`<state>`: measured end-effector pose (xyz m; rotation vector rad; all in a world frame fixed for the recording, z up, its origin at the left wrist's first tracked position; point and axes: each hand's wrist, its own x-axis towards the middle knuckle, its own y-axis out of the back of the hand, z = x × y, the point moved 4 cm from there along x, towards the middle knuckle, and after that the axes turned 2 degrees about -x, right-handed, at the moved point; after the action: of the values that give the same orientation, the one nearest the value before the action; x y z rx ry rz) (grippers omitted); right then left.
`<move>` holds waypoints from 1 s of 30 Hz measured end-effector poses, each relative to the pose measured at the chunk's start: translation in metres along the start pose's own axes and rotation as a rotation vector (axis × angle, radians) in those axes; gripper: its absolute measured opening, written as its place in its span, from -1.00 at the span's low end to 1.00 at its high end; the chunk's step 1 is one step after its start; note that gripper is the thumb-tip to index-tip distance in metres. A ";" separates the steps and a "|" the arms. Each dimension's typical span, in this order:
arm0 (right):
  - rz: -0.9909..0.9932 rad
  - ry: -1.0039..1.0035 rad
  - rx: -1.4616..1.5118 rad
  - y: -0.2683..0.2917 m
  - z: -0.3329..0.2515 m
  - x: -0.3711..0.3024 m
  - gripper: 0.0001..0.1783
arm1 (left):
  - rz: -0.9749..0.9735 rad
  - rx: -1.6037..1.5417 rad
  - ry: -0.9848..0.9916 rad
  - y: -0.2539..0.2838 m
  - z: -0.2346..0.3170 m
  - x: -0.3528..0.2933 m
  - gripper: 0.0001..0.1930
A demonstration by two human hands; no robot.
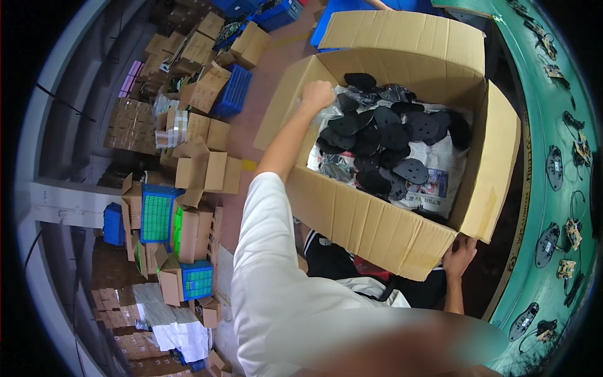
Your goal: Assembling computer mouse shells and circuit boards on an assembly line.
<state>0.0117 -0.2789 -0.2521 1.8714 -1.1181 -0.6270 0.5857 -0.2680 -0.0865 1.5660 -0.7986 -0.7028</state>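
Note:
A large open cardboard box [370, 217] sits tilted in front of me, its flaps spread outward. Inside lie many loose black plastic shells [411, 171], rounded like the bases of computer mice, on sheets of newspaper [440, 198] with some clear plastic around them. My left hand [318, 95] is closed over the box's left wall near its far corner. At the near right corner, my right hand [460, 254] grips the box from the outside, its fingers partly hidden beneath the flap.
A green workbench [568, 207] along the right carries mouse bases [548, 245] and small circuit boards with cables [573, 234]. Behind the box is a blue bin [323, 28], with part of another person's arm [378, 4] above. Stacked cartons [129, 125] and blue crates [232, 91] line the left.

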 end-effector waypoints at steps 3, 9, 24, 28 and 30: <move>0.016 -0.004 0.019 0.001 -0.006 0.000 -0.72 | -0.253 0.269 0.030 -0.015 0.007 0.009 -0.67; 0.039 0.010 0.023 -0.001 -0.007 -0.001 -0.72 | -0.259 0.320 0.039 -0.041 -0.014 0.002 -0.76; 0.003 0.015 0.002 -0.001 -0.005 0.001 -0.69 | 0.192 -0.676 -0.314 0.041 0.030 -0.072 -0.73; 0.022 0.000 0.032 0.002 -0.002 -0.002 -0.72 | 0.270 -0.524 -0.077 0.004 -0.014 -0.023 -0.74; 0.023 -0.001 0.030 0.002 0.001 -0.003 -0.74 | 0.062 -0.290 -0.034 -0.012 -0.013 -0.003 -0.72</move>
<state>0.0089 -0.2769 -0.2507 1.8812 -1.1537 -0.6012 0.5959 -0.2568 -0.0965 1.2664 -0.7320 -0.7649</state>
